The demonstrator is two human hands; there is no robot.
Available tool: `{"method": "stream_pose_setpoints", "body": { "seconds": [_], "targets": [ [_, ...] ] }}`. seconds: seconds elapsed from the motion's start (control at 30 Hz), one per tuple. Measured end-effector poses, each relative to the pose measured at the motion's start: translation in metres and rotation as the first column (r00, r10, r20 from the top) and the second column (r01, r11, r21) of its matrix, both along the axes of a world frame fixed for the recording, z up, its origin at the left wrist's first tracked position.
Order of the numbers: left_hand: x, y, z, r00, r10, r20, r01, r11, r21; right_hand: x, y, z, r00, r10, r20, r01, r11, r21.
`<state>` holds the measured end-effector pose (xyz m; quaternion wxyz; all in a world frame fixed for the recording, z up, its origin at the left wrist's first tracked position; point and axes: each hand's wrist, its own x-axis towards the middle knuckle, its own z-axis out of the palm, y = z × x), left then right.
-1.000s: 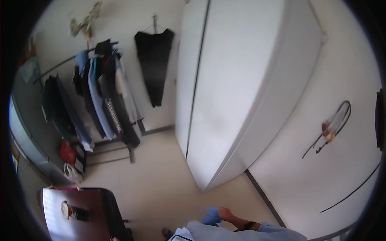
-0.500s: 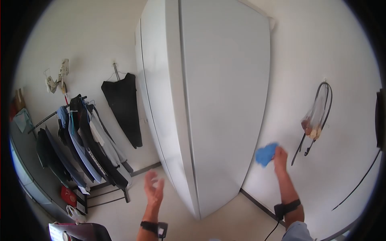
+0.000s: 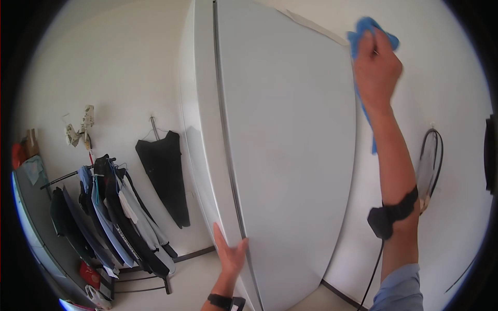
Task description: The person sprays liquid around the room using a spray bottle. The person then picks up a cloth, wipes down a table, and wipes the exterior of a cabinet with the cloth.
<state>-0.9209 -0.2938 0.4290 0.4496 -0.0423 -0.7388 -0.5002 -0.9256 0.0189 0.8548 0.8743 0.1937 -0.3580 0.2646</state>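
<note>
While the right hand pinches the blue cloth near the upper right corner of the white cabinet, the left hand, fingers spread, is at the cabinet's front edge, low down.

The cabinet looks smooth with a soft sheen; the cloth is soft fabric; the wall looks matt; the black garment is matt cloth.
</note>
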Motion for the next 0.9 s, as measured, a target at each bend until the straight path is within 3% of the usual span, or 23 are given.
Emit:
{"method": "stream_pose_setpoints", "body": {
  "seconds": [0.07,0.13,0.2,0.27,0.3,0.37,0.5,0.67,0.8,0.83,0.9],
  "targets": [
    [0.001,-0.003,-0.004,0.999,-0.003,-0.038,0.001,0.999,-0.045,-0.021,-0.030,0.026,0.998,-0.053,0.032,0.052,0.998,0.044],
    [0.003,-0.005,0.001,0.999,0.010,-0.034,-0.012,0.997,-0.072,-0.043,-0.065,0.046,0.991,-0.035,-0.127,0.053,0.989,0.136],
    [0.005,-0.006,-0.001,0.999,0.025,0.021,-0.024,0.998,-0.056,-0.069,-0.098,0.062,0.999,-0.008,-0.040,0.020,0.954,0.298],
    [0.004,-0.009,0.000,0.998,0.057,0.022,-0.053,0.990,-0.130,-0.075,-0.130,0.067,0.936,-0.005,0.351,-0.185,0.843,0.505],
    [0.007,-0.008,0.005,0.997,0.065,0.044,-0.058,0.987,-0.153,-0.086,-0.147,0.070,0.961,-0.030,0.276,-0.125,0.840,0.528],
    [0.006,-0.008,0.003,0.997,0.068,0.043,-0.061,0.988,-0.140,-0.101,-0.177,0.076,0.990,-0.077,0.118,-0.003,0.827,0.562],
    [0.009,0.000,0.008,0.994,0.095,0.046,-0.087,0.984,-0.153,-0.111,-0.192,0.113,0.998,-0.052,0.027,0.030,0.846,0.533],
    [0.016,0.011,0.026,0.999,0.038,0.013,-0.037,0.999,-0.040,-0.121,-0.181,0.142,0.989,-0.044,0.143,-0.040,0.842,0.538],
    [-0.016,-0.007,-0.047,0.988,0.142,-0.060,-0.136,0.987,0.085,-0.138,-0.151,0.133,0.978,-0.092,0.189,-0.033,0.820,0.571],
    [0.004,0.008,-0.020,0.999,0.016,0.038,-0.024,0.974,0.225,-0.147,-0.145,0.130,0.978,-0.107,0.182,-0.014,0.828,0.561],
    [0.003,0.001,-0.024,1.000,0.026,0.017,-0.029,0.980,0.195,-0.161,-0.131,0.130,0.976,-0.096,0.194,-0.025,0.840,0.542]
  ]
}}
